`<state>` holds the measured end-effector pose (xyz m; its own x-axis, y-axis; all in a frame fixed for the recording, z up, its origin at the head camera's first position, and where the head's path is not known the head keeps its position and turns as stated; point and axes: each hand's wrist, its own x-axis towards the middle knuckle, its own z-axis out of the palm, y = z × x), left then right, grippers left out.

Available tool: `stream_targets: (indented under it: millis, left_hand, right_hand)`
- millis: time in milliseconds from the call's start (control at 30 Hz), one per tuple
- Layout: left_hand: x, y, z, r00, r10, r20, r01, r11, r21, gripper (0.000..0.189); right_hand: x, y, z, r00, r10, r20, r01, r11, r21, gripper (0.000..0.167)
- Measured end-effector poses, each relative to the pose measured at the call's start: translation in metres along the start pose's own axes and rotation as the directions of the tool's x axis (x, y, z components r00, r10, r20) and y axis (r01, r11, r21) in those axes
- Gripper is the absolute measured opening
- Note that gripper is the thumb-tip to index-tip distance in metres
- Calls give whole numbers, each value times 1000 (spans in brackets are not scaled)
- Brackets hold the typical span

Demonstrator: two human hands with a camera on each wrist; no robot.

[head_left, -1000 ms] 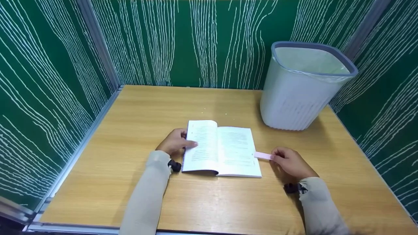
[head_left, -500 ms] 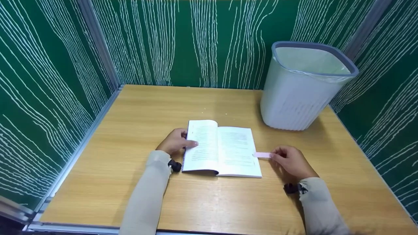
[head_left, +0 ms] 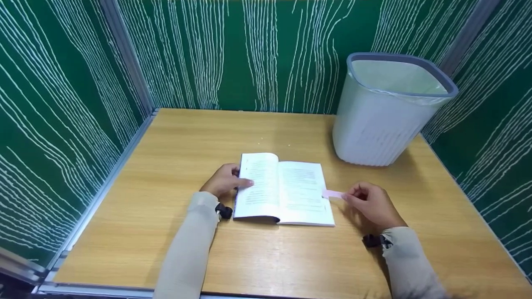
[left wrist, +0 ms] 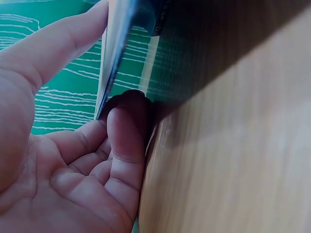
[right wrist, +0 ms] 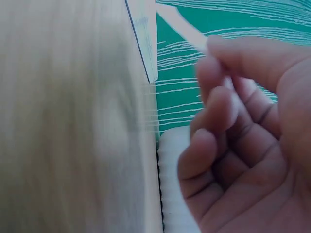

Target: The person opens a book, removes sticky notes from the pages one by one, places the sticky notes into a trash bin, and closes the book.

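An open book with printed pages lies on the wooden table. At its left edge my left hand grips it, thumb on the page and fingers under the cover; the left wrist view shows the raised cover edge between thumb and fingers. My right hand pinches one end of a pale pink paper strip between thumb and forefinger. The strip's other end meets the right page near its outer edge. In the right wrist view the strip bends slightly, and the other fingers curl loosely below.
A tall white waste bin with a grey rim and a liner bag stands at the back right of the table. Green panels with white wavy lines enclose the back and sides. A few tiny specks lie behind the book.
My right hand has risen slightly, away from me, and the strip's held end has gone up with it, so the strip slants differently. The left hand and book keep their places.
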<state>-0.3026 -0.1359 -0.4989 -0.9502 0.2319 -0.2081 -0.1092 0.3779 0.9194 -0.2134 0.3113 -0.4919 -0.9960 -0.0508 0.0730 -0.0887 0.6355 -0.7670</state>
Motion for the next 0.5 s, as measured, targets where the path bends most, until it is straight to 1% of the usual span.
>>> stream_targets:
  millis: [133,367,433,500]
  left_hand:
    - [1,0,1,1000,10,3,-10,1000,-21,47]
    - [-1,-1,2,1000,-3,-1,3,1000,-14,46]
    - [-1,-1,2,1000,-10,2,11,1000,-23,47]
    - [-1,0,2,1000,-15,7,15,999,-36,47]
  right_hand:
    - [-1,-3,-1,996,-52,-71,52,999,7,23]
    - [0,-14,-6,991,-43,-125,44,999,8,28]
    - [0,-17,-8,986,-67,-152,68,998,6,27]
    - [1,-20,-10,976,-115,-185,115,993,-12,25]
